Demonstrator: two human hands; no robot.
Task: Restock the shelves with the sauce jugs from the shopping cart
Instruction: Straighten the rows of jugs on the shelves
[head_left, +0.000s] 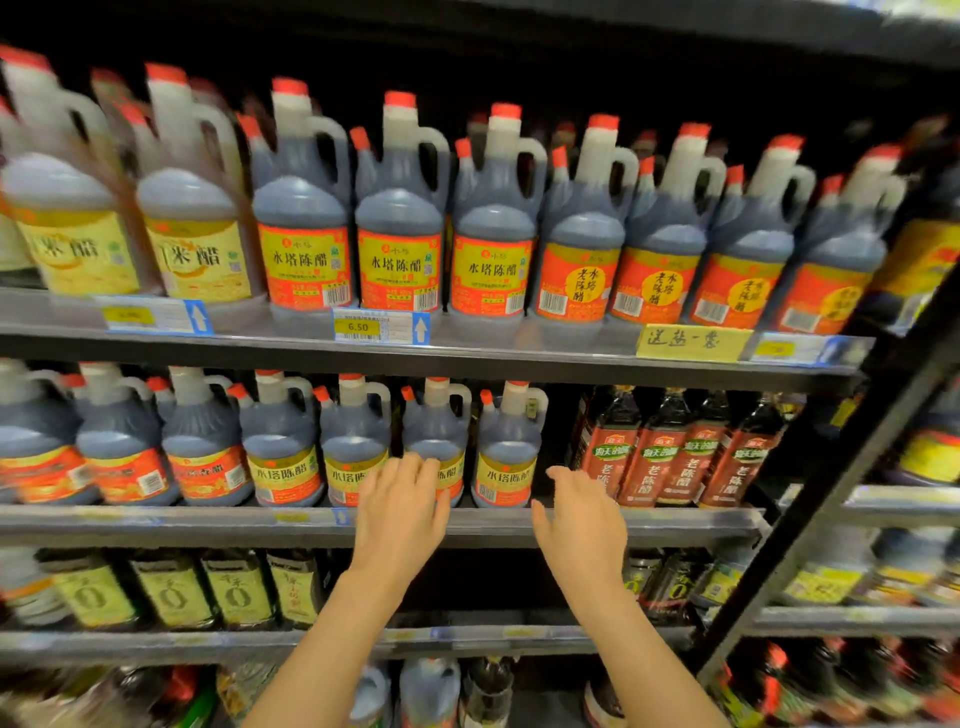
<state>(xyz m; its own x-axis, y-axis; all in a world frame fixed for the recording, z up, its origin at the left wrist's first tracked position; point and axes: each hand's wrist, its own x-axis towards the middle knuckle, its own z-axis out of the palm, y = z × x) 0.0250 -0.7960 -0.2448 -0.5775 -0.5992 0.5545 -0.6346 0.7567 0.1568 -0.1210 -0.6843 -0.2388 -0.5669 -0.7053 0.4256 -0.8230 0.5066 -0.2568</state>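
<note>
Dark sauce jugs with red caps and yellow-red labels fill the middle shelf (467, 525). My left hand (402, 506) reaches up in front of one jug (436, 431), fingers straight, fingertips at its label. Another jug (506, 447) stands just right of it, with a dark gap on its right side. My right hand (579, 519) hovers with relaxed fingers in front of that gap, holding nothing. More jugs (400, 228) line the shelf above. The shopping cart is not in view.
Square dark bottles with red labels (670, 457) stand right of the gap. Green-labelled bottles (171, 592) fill the shelf below. More jugs (428, 691) show at the bottom. A black upright post (831, 499) slants along the right side.
</note>
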